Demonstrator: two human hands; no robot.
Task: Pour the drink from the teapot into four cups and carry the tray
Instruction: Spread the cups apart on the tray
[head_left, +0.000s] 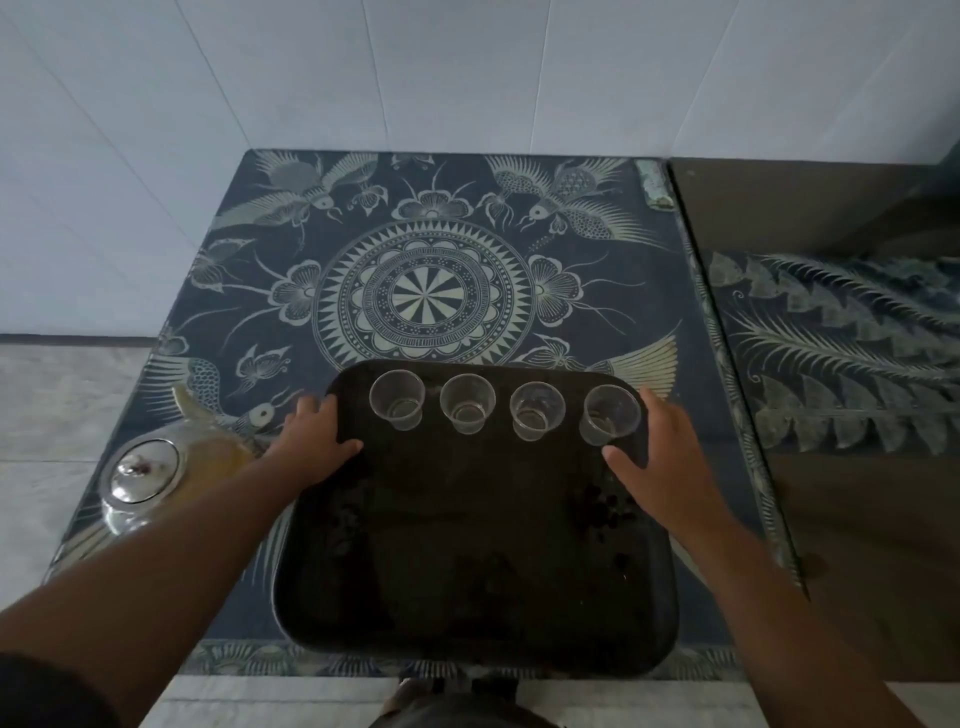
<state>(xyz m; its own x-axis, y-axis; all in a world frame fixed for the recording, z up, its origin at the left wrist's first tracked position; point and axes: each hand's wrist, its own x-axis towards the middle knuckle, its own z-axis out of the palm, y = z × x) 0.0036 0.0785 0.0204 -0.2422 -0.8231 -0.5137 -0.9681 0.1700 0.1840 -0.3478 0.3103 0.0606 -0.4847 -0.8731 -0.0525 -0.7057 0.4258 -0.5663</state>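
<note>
Your left hand (317, 441) & right hand (660, 457) grip the dark tray (467, 571) by its side edges — four clear cups (397, 400) along its far edge; teapot (143, 478) at table's left edge.

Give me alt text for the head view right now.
Both hands, left hand and right hand, grip the side rims of a dark tray holding four clear cups in a row at its far edge. A glass teapot with a metal lid stands left of the tray on a patterned blue table.
</note>
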